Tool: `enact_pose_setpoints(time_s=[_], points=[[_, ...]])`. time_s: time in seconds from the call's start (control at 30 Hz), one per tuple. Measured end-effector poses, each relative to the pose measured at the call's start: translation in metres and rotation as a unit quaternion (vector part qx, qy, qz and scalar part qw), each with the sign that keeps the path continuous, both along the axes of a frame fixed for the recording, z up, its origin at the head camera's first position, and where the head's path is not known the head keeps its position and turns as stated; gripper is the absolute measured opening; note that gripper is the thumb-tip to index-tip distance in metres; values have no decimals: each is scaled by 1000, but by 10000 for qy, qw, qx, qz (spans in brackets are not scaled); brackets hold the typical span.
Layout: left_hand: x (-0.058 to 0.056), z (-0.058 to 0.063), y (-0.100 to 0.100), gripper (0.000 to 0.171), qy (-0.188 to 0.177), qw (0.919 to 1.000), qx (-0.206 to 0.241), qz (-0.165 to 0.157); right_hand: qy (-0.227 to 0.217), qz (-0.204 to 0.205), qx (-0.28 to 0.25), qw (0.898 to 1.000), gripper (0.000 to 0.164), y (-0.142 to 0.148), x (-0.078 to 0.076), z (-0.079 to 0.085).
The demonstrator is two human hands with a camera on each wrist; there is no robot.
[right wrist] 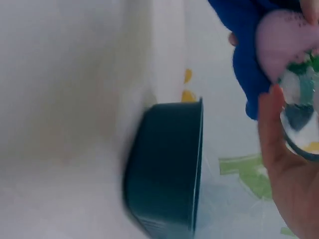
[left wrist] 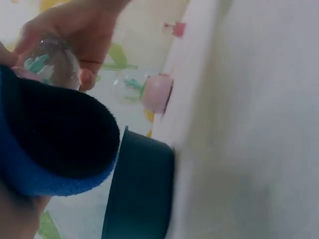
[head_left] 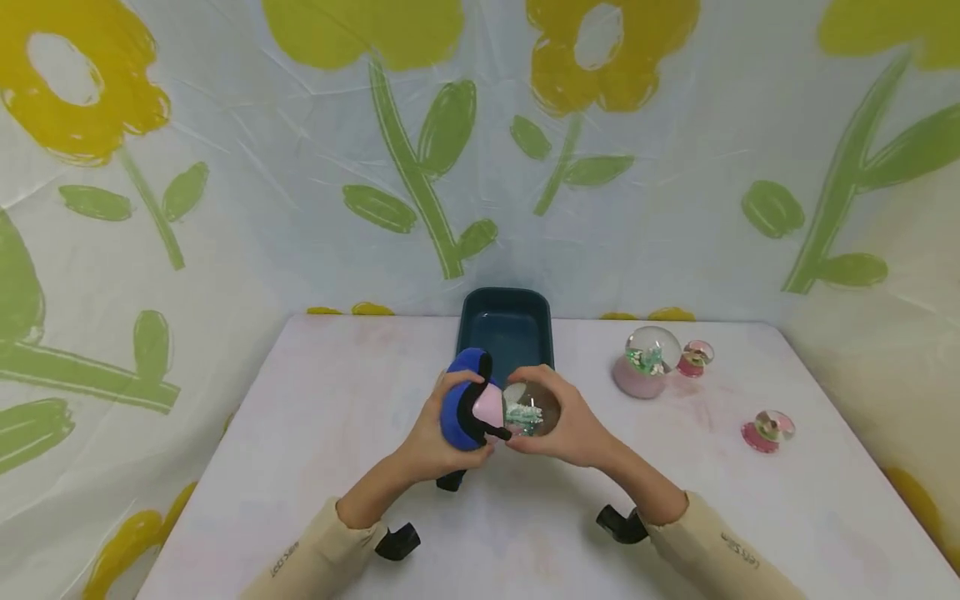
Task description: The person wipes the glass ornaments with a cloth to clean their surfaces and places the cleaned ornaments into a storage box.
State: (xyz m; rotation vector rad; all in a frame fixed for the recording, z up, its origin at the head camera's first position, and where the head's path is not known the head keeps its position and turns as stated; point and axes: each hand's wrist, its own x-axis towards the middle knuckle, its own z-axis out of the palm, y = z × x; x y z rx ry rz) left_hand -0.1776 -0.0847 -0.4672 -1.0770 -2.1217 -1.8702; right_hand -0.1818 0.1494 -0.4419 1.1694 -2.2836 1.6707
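Both hands hold a snow globe point(head_left: 522, 412) with a pink base and a clear dome, tilted on its side above the table. My left hand point(head_left: 435, 440) grips a fuzzy blue cloth-like piece with black parts point(head_left: 454, 421), which wraps round the pink base. The fingers and thumb of my right hand point(head_left: 583, 423) curl round the clear dome, with green and white figures inside it. In the right wrist view the pink base point(right wrist: 279, 42) lies against the blue material. The left wrist view shows the black inner side of that soft piece point(left wrist: 65, 134).
A dark teal tray point(head_left: 504, 327) stands just beyond the hands. At the right are a larger snow globe with a pink base point(head_left: 640, 380) and two small ones, one beside it point(head_left: 694, 358) and one nearer point(head_left: 767, 432). A flower-printed sheet point(head_left: 300, 208) hangs behind the table.
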Motion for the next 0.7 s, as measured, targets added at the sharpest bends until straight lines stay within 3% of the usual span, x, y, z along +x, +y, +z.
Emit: enact_pose_setpoints(time_s=[0.07, 0.17, 0.23, 0.27, 0.33, 0.43, 0.5, 0.53, 0.6, 0.7], points=[[-1, -2, -2, 87, 376, 9986, -327, 195, -1218, 226, -130, 9922, 62, 1, -4, 0], [-2, -6, -4, 91, 914, 9915, -830, 410, -2824, 392, -469, 9573, 56, 1, -6, -4], [-1, -9, -4, 94, 953, 9900, -934, 456, -3326, 192, -639, 9407, 54, -1, -3, -9], [-1, -9, -3, 94, 875, 9913, -887, 436, -3325, 66, -714, 9404, 54, -3, -2, -11], [-1, -10, -2, 92, 553, 9957, -654, 366, -2737, -269, -665, 9591, 54, -6, 2, -17], [-2, -9, -1, 87, -63, 9998, -115, 128, -1089, -681, -331, 9912, 61, -10, 6, -22], [-4, -11, -2, 86, -421, 9989, 184, -51, 190, -800, 23, 9966, 68, -10, 6, -24], [-5, -12, -2, 86, -646, 9971, 365, -176, 789, -832, 215, 9932, 69, -10, 5, -24], [-6, -14, -1, 87, -1220, 9881, 808, -476, 1955, -849, 592, 9752, 67, -8, 2, -24], [-4, -14, 2, 89, -2040, 9652, 1386, -872, 3593, -837, 1063, 9234, 53, -4, 0, -23]])
